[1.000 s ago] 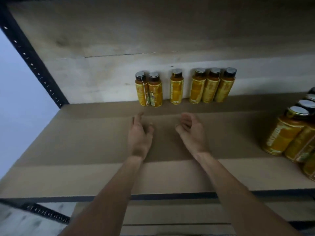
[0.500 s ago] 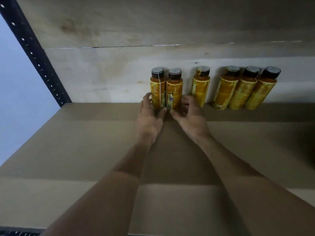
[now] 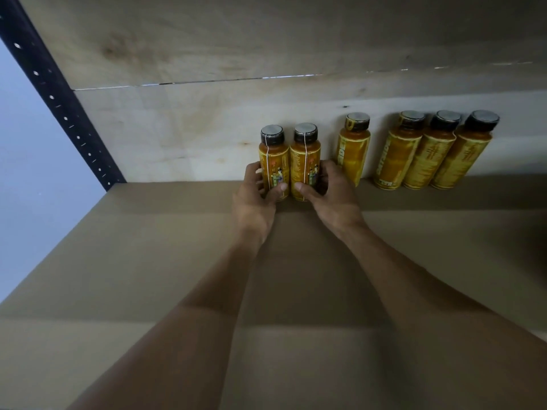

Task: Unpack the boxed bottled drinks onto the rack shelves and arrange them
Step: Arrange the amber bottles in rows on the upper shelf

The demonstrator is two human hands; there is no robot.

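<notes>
Several orange drink bottles with dark caps stand upright in a row at the back of the brown shelf (image 3: 148,247). My left hand (image 3: 254,199) grips the leftmost bottle (image 3: 273,159) around its lower part. My right hand (image 3: 331,196) grips the second bottle (image 3: 305,158), which touches the first. A single bottle (image 3: 353,149) stands just right of my right hand. A group of three bottles (image 3: 426,152) stands farther right, pressed together.
A pale wooden back panel (image 3: 192,131) rises behind the bottles and the underside of the upper shelf (image 3: 266,34) hangs overhead. A black perforated rack post (image 3: 59,102) slants down the left side, with a pale wall (image 3: 26,187) beyond it.
Both hands reached forward from mid-shelf to the two left bottles and closed around them. The view moved closer, and the bottles at the right edge left the frame.
</notes>
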